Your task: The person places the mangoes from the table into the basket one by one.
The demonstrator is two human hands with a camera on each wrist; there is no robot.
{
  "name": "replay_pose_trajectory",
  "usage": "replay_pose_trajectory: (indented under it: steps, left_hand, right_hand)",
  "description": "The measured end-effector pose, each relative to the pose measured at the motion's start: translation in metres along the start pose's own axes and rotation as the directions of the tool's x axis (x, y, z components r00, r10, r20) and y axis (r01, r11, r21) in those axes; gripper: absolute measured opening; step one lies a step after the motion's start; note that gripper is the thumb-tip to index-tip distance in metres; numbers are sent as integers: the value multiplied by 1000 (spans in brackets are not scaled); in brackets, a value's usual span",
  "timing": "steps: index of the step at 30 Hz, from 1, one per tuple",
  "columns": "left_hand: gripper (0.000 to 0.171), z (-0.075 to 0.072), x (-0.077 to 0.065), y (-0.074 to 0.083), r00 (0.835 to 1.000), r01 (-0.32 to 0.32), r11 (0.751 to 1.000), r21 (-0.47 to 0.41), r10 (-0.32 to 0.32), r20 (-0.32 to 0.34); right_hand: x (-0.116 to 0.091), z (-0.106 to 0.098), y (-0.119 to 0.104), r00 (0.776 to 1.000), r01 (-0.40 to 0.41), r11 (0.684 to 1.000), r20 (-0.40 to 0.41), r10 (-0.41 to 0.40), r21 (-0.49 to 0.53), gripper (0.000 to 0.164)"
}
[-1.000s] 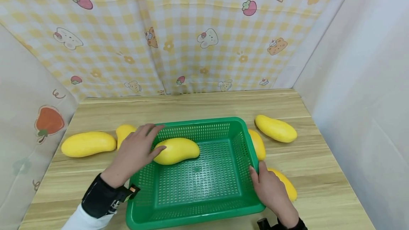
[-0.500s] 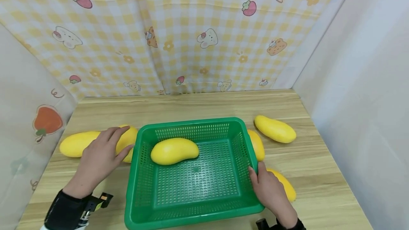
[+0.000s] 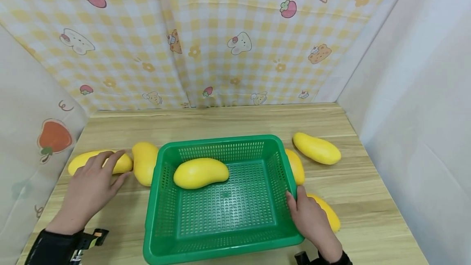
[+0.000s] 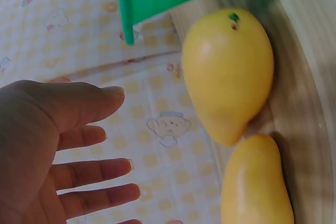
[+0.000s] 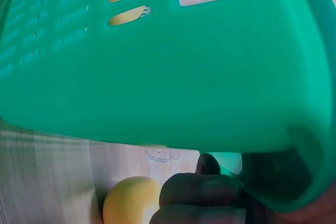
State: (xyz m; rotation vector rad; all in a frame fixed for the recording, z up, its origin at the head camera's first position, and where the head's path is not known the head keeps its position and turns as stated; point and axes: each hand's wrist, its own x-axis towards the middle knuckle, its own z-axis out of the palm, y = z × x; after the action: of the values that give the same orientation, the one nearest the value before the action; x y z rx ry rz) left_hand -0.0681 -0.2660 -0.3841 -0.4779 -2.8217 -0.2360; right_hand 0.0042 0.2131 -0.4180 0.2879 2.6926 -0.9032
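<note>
My left hand [image 3: 88, 189] hovers over the leftmost yellow mango [image 3: 123, 165], its fingers spread and holding nothing. In the left wrist view the thumb and fingers stand apart from that mango [image 4: 257, 182]. Another mango [image 3: 144, 162] lies upright in the head view, against the basket's left side. One mango [image 3: 200, 173] rests inside the green plastic basket [image 3: 220, 139], toward its back left. On the basket's right rim my right hand [image 3: 312, 218] keeps a grip, thumb inside; its curled fingers [image 5: 197, 190] show under the rim in the right wrist view.
To the basket's right lie several more mangoes: one at the back right [image 3: 317, 149], one partly behind the rim [image 3: 295, 167], and one beside my right hand [image 3: 325, 212]. A checked cloth [image 3: 220, 52] hangs behind the wooden table [image 3: 235, 120]; white panels flank both sides.
My left hand has let go of the mango in the basket and moved left, past the mango beside the basket, to the leftmost one. My right hand stays on the rim.
</note>
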Motion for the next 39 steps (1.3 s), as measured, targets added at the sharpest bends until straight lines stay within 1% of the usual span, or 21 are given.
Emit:
replay_pose_trajectory:
  steps: [6,7,8,9,13,16,17,18,22,25,30,33,39]
  left_hand:
    - [57,6,-3,-13,999,15,999,29,-16,31]
    - [56,8,-5,-16,999,13,999,32,-14,28]
    - [59,10,-6,-19,1000,14,999,33,-15,26]
    - [65,12,-8,-22,1000,13,999,32,-14,20]
    - [101,20,-13,-35,1000,1,1000,27,-1,2]
    - [77,23,-14,-46,1000,-7,1000,22,7,18]
    - [71,24,-13,-50,1000,-7,1000,24,6,28]
    - [69,25,-13,-54,999,-5,1000,29,4,37]
    - [83,28,-12,-69,997,-5,1000,28,3,73]
    - [92,30,-12,-78,994,-5,1000,8,4,105]
    - [104,35,-14,-88,986,25,999,-39,-18,168]
    - [108,37,-13,-92,979,45,998,-48,-35,200]
    - [107,37,-8,-98,964,95,995,23,-98,247]
  right_hand:
    - [0,0,1,1000,-3,1000,-6,3,1,30]
    - [0,0,1,1000,-4,1000,-6,4,3,30]
    - [0,0,1,1000,-4,1000,-5,4,4,30]
    - [0,0,1,1000,-3,1000,-3,3,4,30]
    - [0,0,0,1000,-3,1000,-3,3,-1,31]
    - [1,-1,0,1000,-7,1000,-4,7,-5,31]
    - [1,-1,-1,1000,-8,1000,-3,8,-5,31]
    - [1,-1,-1,1000,-10,1000,-1,10,-1,31]
    - [2,-1,-1,1000,-15,1000,10,15,16,31]
    - [2,-1,-1,1000,-21,1000,10,21,12,32]
    - [0,0,0,1000,-23,1000,3,23,5,31]
    - [0,1,0,1000,-18,1000,-1,18,8,29]
    - [0,1,0,1000,-8,1000,-6,8,22,28]
